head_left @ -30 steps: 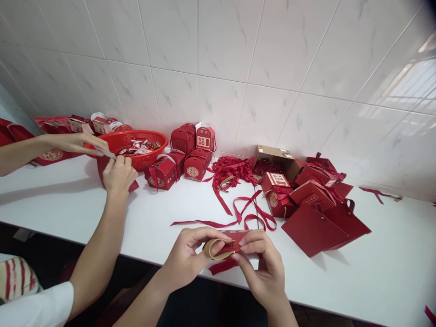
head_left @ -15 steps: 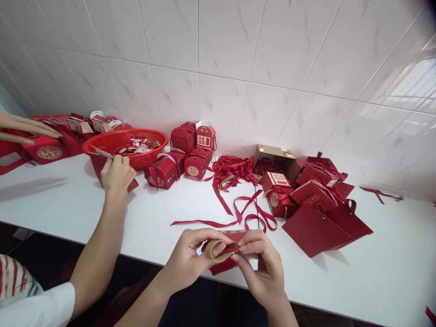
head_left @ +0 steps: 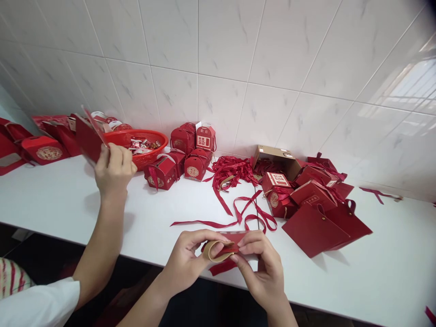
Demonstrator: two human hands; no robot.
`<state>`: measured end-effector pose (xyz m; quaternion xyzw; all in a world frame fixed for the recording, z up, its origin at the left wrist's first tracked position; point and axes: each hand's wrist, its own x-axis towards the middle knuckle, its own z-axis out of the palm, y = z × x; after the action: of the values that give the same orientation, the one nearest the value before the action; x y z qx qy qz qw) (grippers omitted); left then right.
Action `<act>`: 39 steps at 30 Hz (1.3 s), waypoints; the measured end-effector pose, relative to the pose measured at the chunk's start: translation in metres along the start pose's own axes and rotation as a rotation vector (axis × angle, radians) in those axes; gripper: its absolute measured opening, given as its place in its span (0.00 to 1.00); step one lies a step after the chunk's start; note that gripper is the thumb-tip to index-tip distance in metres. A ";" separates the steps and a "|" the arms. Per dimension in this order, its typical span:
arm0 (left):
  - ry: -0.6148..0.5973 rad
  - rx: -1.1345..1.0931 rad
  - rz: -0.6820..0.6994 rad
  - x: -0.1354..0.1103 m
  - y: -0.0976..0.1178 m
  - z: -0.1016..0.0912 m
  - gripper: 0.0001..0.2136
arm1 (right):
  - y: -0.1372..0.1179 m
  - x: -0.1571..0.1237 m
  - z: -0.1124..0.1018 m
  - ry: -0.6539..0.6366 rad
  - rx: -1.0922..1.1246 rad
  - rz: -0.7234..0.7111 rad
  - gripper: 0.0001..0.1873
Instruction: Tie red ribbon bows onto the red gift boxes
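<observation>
Over the table's front edge, both my hands hold a red paper gift bag point(head_left: 235, 237). Its tan inner side curves into a loop at the left, and a small gold dot shows on its near edge. My left hand point(head_left: 192, 254) pinches the looped part, with the thumb inside the curve. The fingertips and thumb of my right hand point(head_left: 260, 263) grip the right side. What lies between those fingertips is too small to make out. Below the hands hangs a red strip point(head_left: 223, 267). Just beyond lie loose red ribbons point(head_left: 245, 213) on the white table point(head_left: 150, 218).
At the left, a co-worker's hand point(head_left: 116, 168) lifts a folded red card piece point(head_left: 88, 136) by a red basket point(head_left: 153, 159) of wrapped sweets. Red boxes point(head_left: 194, 163) and a ribbon heap point(head_left: 235, 170) stand near the wall. Right are finished-looking red bags point(head_left: 320, 231) and a cardboard box point(head_left: 277, 156).
The co-worker's hand has raised the red card piece up from beside the basket. Another hand at the far left has left the view. My hands have hardly moved.
</observation>
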<state>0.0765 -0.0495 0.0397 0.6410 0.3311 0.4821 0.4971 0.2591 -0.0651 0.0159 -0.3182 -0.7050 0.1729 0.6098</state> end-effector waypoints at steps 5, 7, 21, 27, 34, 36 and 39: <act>-0.011 0.024 -0.002 0.000 0.000 0.001 0.06 | -0.001 0.000 0.001 -0.013 0.001 0.000 0.12; -0.016 0.035 -0.003 0.000 0.000 0.001 0.06 | -0.002 0.001 0.001 -0.011 -0.002 -0.004 0.12; -0.026 0.032 0.022 -0.004 0.000 0.000 0.05 | -0.001 0.000 0.002 0.005 0.002 -0.004 0.13; 0.006 0.002 -0.037 -0.004 -0.001 0.001 0.06 | -0.001 0.001 0.002 0.004 0.005 -0.005 0.14; 0.013 0.009 -0.048 -0.004 -0.002 0.002 0.06 | -0.001 0.001 0.002 -0.009 0.010 -0.011 0.14; -0.006 0.037 -0.036 -0.003 -0.002 0.001 0.06 | -0.002 0.000 0.002 -0.019 0.010 -0.011 0.14; -0.036 0.075 -0.017 -0.003 -0.003 0.001 0.06 | -0.003 -0.001 0.002 -0.037 0.008 -0.008 0.13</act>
<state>0.0766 -0.0512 0.0362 0.6648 0.3456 0.4535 0.4827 0.2563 -0.0673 0.0166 -0.3098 -0.7167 0.1789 0.5986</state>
